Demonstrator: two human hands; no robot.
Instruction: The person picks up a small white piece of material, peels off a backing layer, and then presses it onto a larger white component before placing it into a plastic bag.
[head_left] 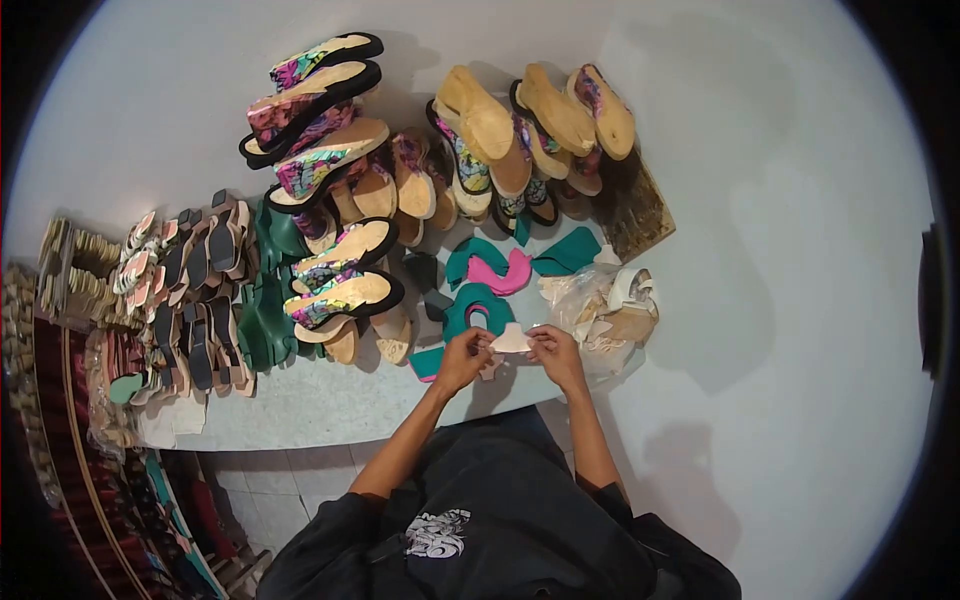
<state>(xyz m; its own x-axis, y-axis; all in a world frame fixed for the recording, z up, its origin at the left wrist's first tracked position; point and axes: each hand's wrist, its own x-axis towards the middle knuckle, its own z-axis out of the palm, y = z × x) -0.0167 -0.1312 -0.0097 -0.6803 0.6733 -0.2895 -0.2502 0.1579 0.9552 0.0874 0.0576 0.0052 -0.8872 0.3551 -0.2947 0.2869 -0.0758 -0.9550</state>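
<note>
The left hand [466,362] pinches one end of a pale piece [513,341] between thumb and fingers, and the right hand [553,354] pinches the other. The piece is just above the table [290,420], near its front edge, with a green cutout [473,303] just beyond and a plastic bag [620,325] to the right. It looks thin and light, likely leather or lining (the surface is too small to tell), so I judge it bends easily and weighs next to nothing. Slipperiness I cannot judge. The two ends seem the best hold: a light pinch there keeps it flat, while a hard pull might stretch or crease its narrow parts.
</note>
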